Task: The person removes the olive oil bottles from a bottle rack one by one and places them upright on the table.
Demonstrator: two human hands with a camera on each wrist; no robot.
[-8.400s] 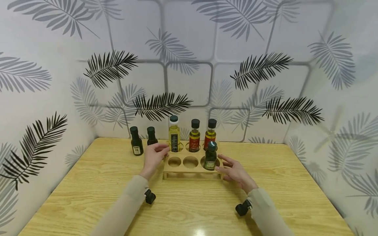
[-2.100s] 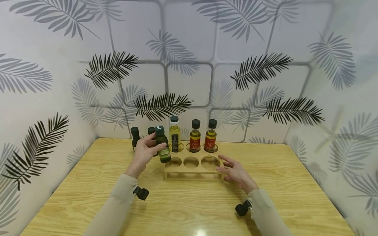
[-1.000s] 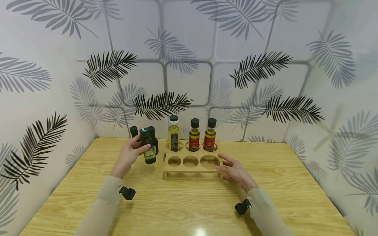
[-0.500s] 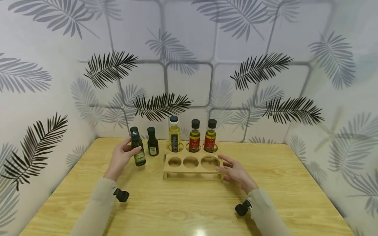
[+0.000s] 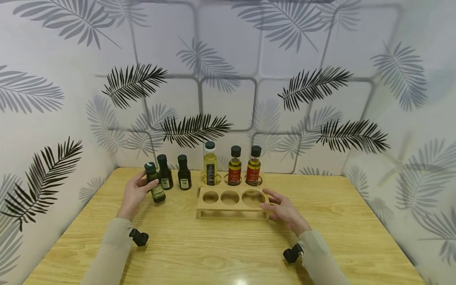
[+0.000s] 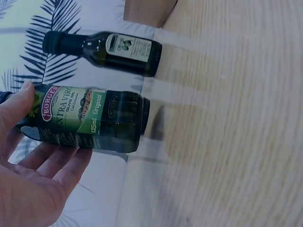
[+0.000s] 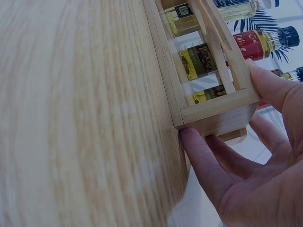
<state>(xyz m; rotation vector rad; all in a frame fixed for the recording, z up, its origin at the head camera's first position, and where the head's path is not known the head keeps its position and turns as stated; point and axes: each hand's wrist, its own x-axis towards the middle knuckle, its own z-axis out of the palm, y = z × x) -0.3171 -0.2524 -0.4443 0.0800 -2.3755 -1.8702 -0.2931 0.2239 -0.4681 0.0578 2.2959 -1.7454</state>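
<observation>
My left hand (image 5: pixel 133 196) grips a small dark green olive oil bottle (image 5: pixel 155 186) around its upper part. The bottle leans slightly, its base low over the table at the left. In the left wrist view, the bottle's green label (image 6: pixel 75 109) reads extra virgin olive oil, with thumb and fingers on opposite sides. My right hand (image 5: pixel 286 210) holds the right end of a two-tier wooden bottle rack (image 5: pixel 228 209); the right wrist view shows its fingers spread across the end's edges. The rack's front row of three round holes holds no bottle.
Two dark bottles, a left one (image 5: pixel 165 174) and a right one (image 5: pixel 184 174), stand on the table left of the rack. A pale yellow oil bottle (image 5: pixel 210 166) and two red-labelled bottles (image 5: pixel 234 170) fill the back row. A patterned wall (image 5: pixel 228 103) rises behind.
The olive oil bottle has left the rack's front right hole and moved left in my left hand, past both standing dark bottles. My right hand has stayed at the rack's end.
</observation>
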